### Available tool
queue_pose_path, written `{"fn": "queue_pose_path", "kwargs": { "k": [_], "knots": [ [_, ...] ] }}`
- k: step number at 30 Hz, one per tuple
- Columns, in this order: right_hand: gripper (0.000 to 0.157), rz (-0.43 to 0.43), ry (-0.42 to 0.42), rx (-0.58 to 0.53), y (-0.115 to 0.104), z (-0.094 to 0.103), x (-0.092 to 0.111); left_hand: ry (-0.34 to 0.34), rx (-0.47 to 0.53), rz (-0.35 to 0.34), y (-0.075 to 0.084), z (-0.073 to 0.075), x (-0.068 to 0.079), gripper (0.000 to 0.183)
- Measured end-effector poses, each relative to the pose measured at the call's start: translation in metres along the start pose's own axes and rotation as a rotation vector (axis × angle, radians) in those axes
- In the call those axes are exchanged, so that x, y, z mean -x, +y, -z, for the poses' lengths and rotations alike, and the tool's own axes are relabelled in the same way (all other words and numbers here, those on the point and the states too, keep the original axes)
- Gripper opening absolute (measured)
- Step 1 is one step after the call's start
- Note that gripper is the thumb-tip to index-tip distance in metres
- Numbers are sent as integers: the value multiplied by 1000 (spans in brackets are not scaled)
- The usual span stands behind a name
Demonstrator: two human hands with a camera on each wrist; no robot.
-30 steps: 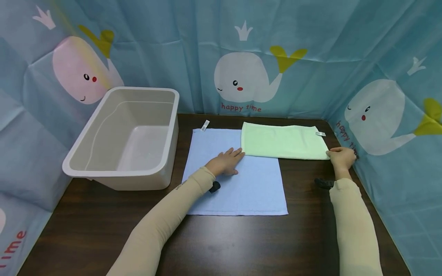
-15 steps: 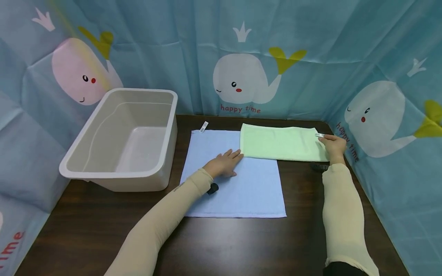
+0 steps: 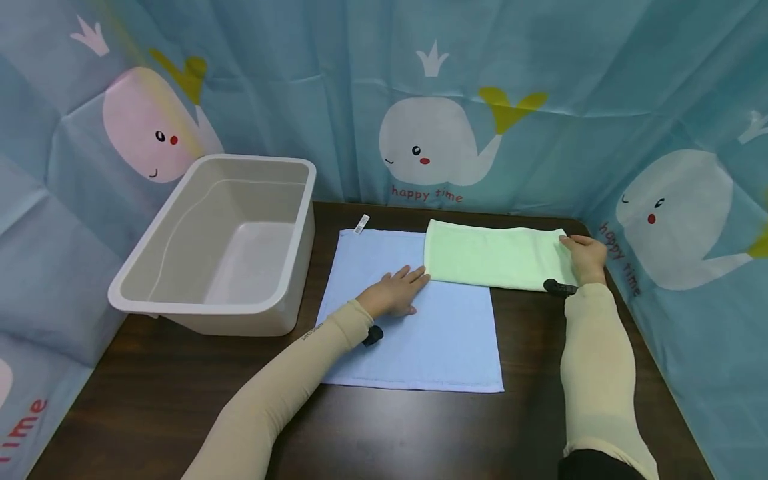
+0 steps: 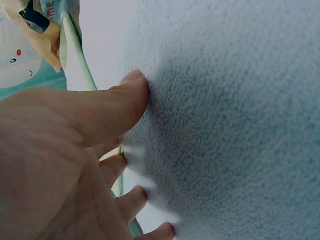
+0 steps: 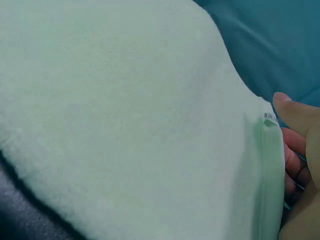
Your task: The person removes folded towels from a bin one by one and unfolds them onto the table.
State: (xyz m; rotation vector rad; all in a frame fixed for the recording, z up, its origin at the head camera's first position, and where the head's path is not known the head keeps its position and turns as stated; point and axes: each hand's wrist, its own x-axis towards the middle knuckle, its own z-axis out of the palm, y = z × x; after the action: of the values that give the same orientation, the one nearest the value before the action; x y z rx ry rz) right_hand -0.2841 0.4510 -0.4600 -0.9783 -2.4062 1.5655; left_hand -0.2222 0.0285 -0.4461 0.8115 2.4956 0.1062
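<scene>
In the head view, a blue towel (image 3: pixel 453 333) lies flat on the dark table. A light green towel (image 3: pixel 492 253), folded into a long strip, overlaps its upper right part. My left hand (image 3: pixel 393 291) rests on the blue towel with fingers spread, the fingertips at the green towel's lower left corner. In the left wrist view, its thumb (image 4: pixel 112 107) touches the terry surface. My right hand (image 3: pixel 587 257) pinches the green towel's right edge near the far corner. The right wrist view shows a small white tag (image 5: pixel 270 117) beside the thumb (image 5: pixel 290 107), with curled fingers behind the edge.
A grey plastic bin (image 3: pixel 210 309) stands on the left of the table (image 3: pixel 396 433). Blue curtains (image 3: pixel 288 80) printed with whales enclose the back and both sides. A white tag (image 3: pixel 362 223) sticks out from the blue towel's far edge.
My right hand has moved from the green towel's near right corner up to its far right corner, by the tag. The left hand has stayed in place. The head view has shifted slightly.
</scene>
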Motion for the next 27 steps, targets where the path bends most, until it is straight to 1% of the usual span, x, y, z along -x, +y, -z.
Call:
{"fn": "queue_pose_path", "kwargs": {
  "k": [3,6,10,12,13,15,18,21,24,27],
  "knots": [
    [62,10,-9,40,-5,0,0,11,-2,4,2,1,2,78],
    [52,28,42,49,-9,0,0,23,-12,5,3,2,3,78],
    [30,52,109,3,-9,1,-2,30,-13,-5,5,3,4,78],
    [22,61,101,-30,-8,3,-3,29,-7,-9,5,2,4,78],
    [21,68,91,-52,-8,4,-3,28,-4,-9,5,2,4,78],
    [22,83,74,-65,-8,7,-3,26,-2,-10,5,2,4,78],
    [32,108,47,-64,-10,11,-2,27,-12,-8,3,1,3,78],
    [36,125,15,-55,-14,13,-1,30,-20,-5,0,0,0,79],
    [36,113,-26,-47,-17,13,1,26,-15,-5,-2,-2,-2,79],
    [35,78,-67,-53,-16,12,1,18,-5,-9,-5,-3,-3,79]
  ]
}}
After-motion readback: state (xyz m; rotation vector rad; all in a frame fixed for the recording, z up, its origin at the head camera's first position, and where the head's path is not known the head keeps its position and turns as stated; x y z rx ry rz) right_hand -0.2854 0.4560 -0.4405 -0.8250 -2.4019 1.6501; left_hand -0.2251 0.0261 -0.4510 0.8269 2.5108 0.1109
